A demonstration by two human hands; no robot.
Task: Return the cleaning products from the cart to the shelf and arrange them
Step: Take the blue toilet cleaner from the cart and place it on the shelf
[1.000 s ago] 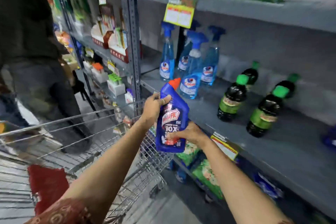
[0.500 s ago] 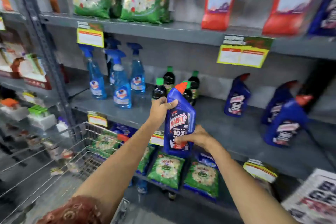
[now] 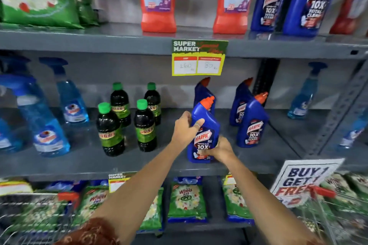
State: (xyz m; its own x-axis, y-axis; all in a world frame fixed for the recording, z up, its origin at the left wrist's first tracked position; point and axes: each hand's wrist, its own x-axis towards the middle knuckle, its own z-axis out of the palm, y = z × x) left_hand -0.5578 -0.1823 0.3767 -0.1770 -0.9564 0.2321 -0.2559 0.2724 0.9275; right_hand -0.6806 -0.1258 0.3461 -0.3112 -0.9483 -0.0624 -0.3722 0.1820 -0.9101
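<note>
Over the wire cart (image 3: 29, 223), both bare forearms reach forward and up to the middle shelf (image 3: 79, 165), a patterned sleeve at the left elbow. The left hand (image 3: 185, 129) wraps the shoulder of a glossy blue plastic bottle (image 3: 206, 131) with an angled orange cap; the right hand (image 3: 220, 150) closes around its lower side. The bottle stands at the shelf's front edge, base low against it. Behind stand three like bottles (image 3: 251, 121) and four dark green-capped bottles (image 3: 144, 125).
</note>
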